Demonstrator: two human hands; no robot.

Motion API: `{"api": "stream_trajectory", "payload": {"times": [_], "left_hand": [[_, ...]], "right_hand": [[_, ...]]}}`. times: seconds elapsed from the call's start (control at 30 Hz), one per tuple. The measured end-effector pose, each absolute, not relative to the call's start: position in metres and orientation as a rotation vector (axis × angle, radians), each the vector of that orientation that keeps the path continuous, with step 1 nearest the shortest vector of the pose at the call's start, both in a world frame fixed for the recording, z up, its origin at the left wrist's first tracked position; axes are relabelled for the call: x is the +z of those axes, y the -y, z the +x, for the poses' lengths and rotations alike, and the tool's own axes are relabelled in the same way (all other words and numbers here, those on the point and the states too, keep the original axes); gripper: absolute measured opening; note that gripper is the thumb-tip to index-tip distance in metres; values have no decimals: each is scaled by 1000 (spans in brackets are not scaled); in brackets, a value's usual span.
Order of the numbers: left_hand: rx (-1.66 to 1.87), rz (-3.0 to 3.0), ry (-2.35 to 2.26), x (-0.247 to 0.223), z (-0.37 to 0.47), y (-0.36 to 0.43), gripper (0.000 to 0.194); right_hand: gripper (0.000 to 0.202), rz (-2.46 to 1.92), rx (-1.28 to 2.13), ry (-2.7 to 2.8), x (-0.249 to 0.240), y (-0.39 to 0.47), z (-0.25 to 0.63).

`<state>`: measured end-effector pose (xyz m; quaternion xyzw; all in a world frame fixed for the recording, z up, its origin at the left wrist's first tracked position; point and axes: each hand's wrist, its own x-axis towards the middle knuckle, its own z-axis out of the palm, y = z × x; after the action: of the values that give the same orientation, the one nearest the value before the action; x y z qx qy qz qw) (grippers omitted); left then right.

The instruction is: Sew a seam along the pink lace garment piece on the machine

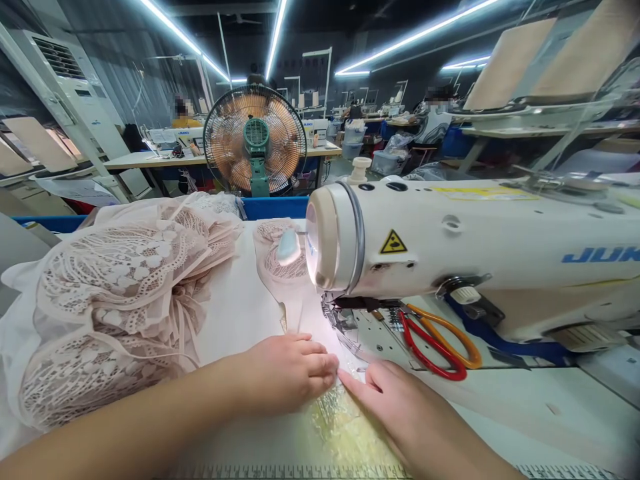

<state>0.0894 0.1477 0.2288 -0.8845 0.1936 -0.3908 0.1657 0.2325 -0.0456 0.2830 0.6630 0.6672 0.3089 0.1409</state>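
Your left hand [287, 370] lies knuckles-up on the pale fabric [250, 307], its fingers curled and pressed together with the tips pushing the cloth flat — no pinch, nothing lifted. Your right hand [400, 407] comes in from five o'clock, flat on the same cloth, fingers stretched out and close together, the forefinger tip almost meeting your left fingertips. Both sit just at six o'clock of the presser foot [340, 320], where the lamp throws a bright patch on the fabric; the needle itself is too small to make out. The sewing machine [475, 260] fills the right half of the view, cream-coloured, with blue letters reading "JUK" cut off by the edge, a yellow triangular warning sticker on its head and a yellow label on top whose writing is too blurred to read. Red- and orange-handled scissors [440, 347] lie on the machine bed at two o'clock from your right hand. At nine o'clock from your left hand a heap of pink lace pieces [120, 300] rests on the surface [525, 407], well apart from the hands. A printed ruler strip [300, 472] runs along the near edge. At twelve o'clock stands a fan [255, 139] with orange blades; beyond it, other people sit at other machines.
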Motion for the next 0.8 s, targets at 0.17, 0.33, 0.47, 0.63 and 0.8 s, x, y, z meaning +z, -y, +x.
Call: {"api": "stream_trajectory", "payload": {"times": [0.17,0.33,0.47,0.63,0.8], "left_hand": [[-1048,-2540,-539,230,95,-155,38],[-1027,-2552,-511,232,100,-167,40],[-1021,-2564,-477,236,100,-174,41],[-1018,-2559,-441,242,100,-179,38],[-1008,-2555,-410,247,102,-185,36]], "right_hand": [[63,1967,977,-1723,281,34,235],[43,2125,852,-1695,296,21,221],[65,2151,552,-1309,318,7,188],[85,2118,458,-1208,322,-5,176],[83,2181,603,-1236,308,-10,190]]}}
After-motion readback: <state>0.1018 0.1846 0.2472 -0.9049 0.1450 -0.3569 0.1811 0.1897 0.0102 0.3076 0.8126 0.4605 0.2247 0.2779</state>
